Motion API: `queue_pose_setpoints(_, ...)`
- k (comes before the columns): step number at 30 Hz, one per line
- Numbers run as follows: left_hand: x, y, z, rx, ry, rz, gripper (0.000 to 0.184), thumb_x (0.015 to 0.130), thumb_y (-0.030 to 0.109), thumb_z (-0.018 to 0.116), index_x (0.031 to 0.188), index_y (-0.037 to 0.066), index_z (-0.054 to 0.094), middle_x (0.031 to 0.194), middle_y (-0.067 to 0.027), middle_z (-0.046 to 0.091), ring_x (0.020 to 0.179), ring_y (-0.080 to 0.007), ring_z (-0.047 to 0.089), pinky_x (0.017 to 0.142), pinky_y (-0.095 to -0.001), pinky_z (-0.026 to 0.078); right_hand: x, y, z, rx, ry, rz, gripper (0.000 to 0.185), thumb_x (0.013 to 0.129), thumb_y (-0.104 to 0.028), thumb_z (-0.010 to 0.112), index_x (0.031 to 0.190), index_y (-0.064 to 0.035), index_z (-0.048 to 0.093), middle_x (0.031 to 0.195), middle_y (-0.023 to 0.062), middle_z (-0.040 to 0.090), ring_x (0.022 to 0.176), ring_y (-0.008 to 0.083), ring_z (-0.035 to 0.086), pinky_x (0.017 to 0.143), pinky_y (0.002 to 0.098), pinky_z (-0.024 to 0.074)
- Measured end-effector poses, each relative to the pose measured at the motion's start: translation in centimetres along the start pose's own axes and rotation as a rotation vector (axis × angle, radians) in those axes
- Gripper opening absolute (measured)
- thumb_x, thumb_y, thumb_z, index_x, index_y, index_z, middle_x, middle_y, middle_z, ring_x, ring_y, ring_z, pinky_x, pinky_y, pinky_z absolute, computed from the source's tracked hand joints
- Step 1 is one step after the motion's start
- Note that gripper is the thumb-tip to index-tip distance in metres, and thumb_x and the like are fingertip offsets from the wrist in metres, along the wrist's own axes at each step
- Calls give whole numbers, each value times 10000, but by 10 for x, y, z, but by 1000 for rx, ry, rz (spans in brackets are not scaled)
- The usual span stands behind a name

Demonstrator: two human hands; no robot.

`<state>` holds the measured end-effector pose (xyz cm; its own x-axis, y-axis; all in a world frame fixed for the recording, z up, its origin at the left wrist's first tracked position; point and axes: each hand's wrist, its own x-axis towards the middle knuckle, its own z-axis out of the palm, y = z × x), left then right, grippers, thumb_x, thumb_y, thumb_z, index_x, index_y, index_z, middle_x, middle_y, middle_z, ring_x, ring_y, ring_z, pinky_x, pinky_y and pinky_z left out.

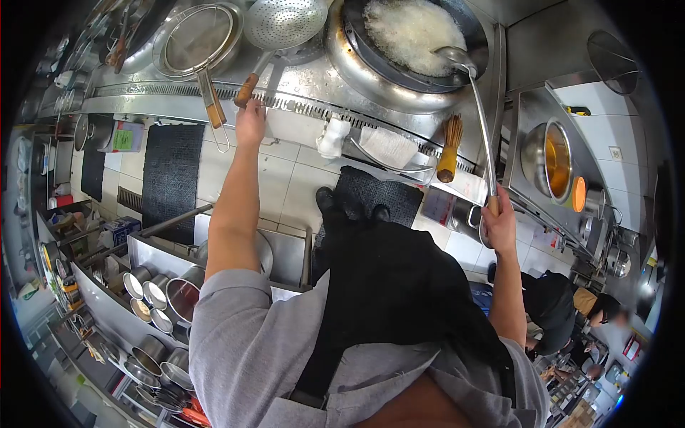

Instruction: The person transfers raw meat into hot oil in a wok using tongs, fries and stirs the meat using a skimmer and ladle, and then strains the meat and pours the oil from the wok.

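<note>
My right hand (499,222) is closed round the wooden end of a long metal ladle (484,118). The ladle's bowl dips into pale, foaming liquid (416,32) in a dark wok (354,44) at the top. My left hand (250,123) is at the stove's front edge, just below the wooden handle of a perforated skimmer (285,23); its fingers are partly hidden, and whether they grip the handle does not show. Left of it, a fine mesh strainer (198,39) rests over a metal bowl, its handle hanging past the edge.
A bamboo brush (449,148), a folded white cloth (387,147) and a white bundle (333,137) lie along the front ledge. On the right counter stands a metal bowl of orange liquid (558,158). Several metal pots (184,294) are at lower left. Another person (553,307) is at lower right.
</note>
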<state>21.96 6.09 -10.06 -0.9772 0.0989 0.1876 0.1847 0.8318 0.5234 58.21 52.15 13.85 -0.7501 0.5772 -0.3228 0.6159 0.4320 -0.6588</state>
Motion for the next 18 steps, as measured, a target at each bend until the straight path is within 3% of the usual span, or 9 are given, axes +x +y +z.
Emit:
queue_pose_setpoints(2, -18, 17, -8, 15, -12, -42, 264, 871, 115, 641, 1129, 71, 602, 960, -180, 647, 902, -388, 610, 818, -463, 484, -2, -13, -5, -56, -6, 25, 673, 826, -39, 599, 1457, -89, 372, 729, 67, 574, 528, 139, 526, 476, 296, 428)
queue_pose_setpoints(4, -42, 48, -18, 4, 211, 131, 298, 855, 92, 638, 1151, 94, 607, 1083, -174, 611, 997, -375, 576, 883, -450, 458, -1, -14, -9, -110, -9, 55, 677, 829, -46, 597, 1463, -98, 364, 790, 112, 628, 571, 198, 593, 528, 329, 478)
queue_pose_setpoints(6, -62, 53, -4, 15, 107, 135, 343, 846, 125, 640, 1186, 116, 593, 1208, -155, 561, 1109, -349, 529, 939, -466, 428, 8, -26, -11, -361, 75, -244, 688, 838, -70, 591, 1475, -119, 335, 1040, 226, 666, 844, 389, 665, 761, 420, 515)
queue_pose_setpoints(7, -70, 52, 4, 126, 11, 94, 360, 845, 150, 642, 1199, 121, 584, 1225, -149, 552, 1132, -343, 516, 941, -478, 428, 6, -48, -17, -317, -19, -92, 700, 845, -96, 581, 1486, -141, 304, 1251, 270, 568, 1092, 478, 557, 942, 469, 440)
queue_pose_setpoints(9, -70, 58, 10, 257, -143, -26, 410, 842, 197, 643, 1239, 137, 554, 1290, -132, 521, 1202, -332, 470, 957, -509, 421, 27, -45, -14, -340, -29, -220, 714, 843, -100, 580, 1494, -151, 290, 1258, 273, 561, 1091, 475, 558, 946, 473, 441)
queue_pose_setpoints(10, -67, 75, 9, 243, -140, -7, 410, 842, 197, 643, 1239, 137, 554, 1290, -132, 521, 1202, -332, 470, 957, -509, 421, 40, -43, -17, -370, -42, -351, 729, 841, -104, 580, 1501, -161, 276, 1264, 277, 554, 1091, 471, 558, 950, 477, 441)
queue_pose_setpoints(12, -66, 116, -11, 162, 15, -153, 427, 844, 165, 638, 1257, 136, 535, 1309, -137, 518, 1182, -347, 491, 958, -495, 428, 72, -44, -22, -509, -127, -336, 737, 841, -115, 580, 1507, -142, 264, 1281, 281, 539, 1120, 461, 547, 970, 472, 436)
queue_pose_setpoints(15, -75, 151, -12, -57, -114, -65, 563, 810, 200, 691, 1323, 134, 470, 1289, -204, 524, 1174, -388, 507, 976, -479, 425, 92, -63, -43, -456, -180, -368, 730, 848, -126, 570, 1511, -131, 262, 1260, 292, 551, 1113, 437, 564, 964, 451, 435)
queue_pose_setpoints(18, -99, 171, 12, -226, -273, 11, 675, 747, 249, 759, 1322, 76, 449, 1193, -267, 557, 1123, -452, 524, 943, -499, 436, 98, -58, -45, -440, -84, -503, 728, 858, -124, 558, 1519, -176, 259, 1174, 313, 585, 949, 445, 622, 888, 459, 467)
